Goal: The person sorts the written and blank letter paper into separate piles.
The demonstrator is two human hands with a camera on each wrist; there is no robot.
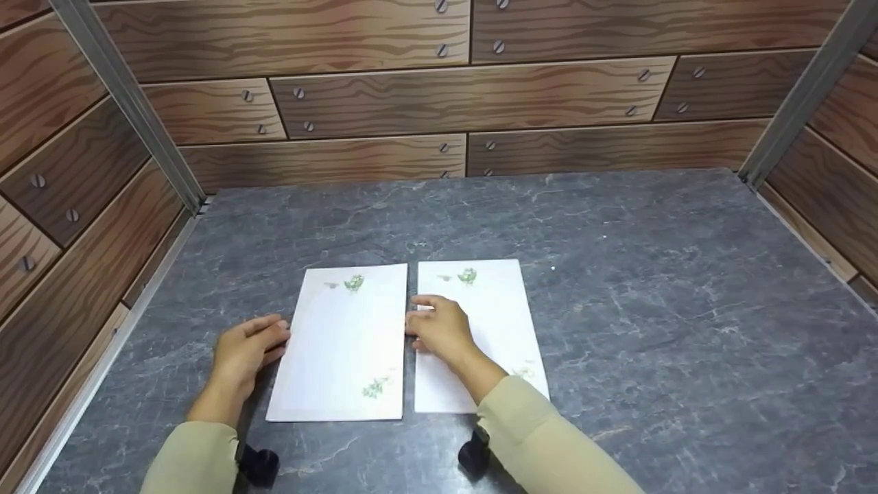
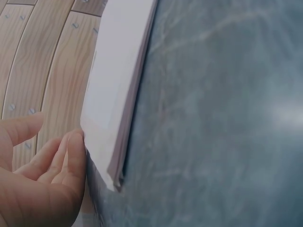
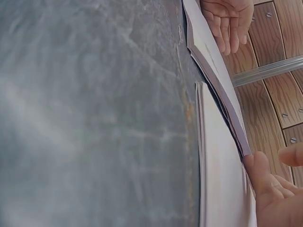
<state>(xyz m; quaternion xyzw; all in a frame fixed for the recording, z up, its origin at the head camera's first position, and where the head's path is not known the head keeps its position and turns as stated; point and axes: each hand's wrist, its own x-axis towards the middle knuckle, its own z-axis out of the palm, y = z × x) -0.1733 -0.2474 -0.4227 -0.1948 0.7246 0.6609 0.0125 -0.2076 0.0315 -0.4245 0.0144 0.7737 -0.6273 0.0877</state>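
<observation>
Two thin stacks of white paper lie side by side, a narrow gap between them, each printed with small green designs at top and lower right. Fingertips of my left hand [image 1: 243, 350] touch the outer left edge of the left stack [image 1: 343, 343]. My right hand [image 1: 442, 333] reaches over the right stack [image 1: 497, 322], its fingertips against the left stack's right edge. In the left wrist view, the fingers of the left hand [image 2: 47, 184] are fairly straight beside the stack [image 2: 116, 71]. The right wrist view shows the right hand's fingertip [image 3: 257, 163] at the paper edge, the thumb apart.
The stacks lie on a dark grey marbled table [image 1: 658, 329]. Wood-patterned panels [image 1: 384, 103] enclose its back and sides, with metal posts [image 1: 130, 103] at the back corners. Black wrist devices [image 1: 259, 466] sit below both sleeves.
</observation>
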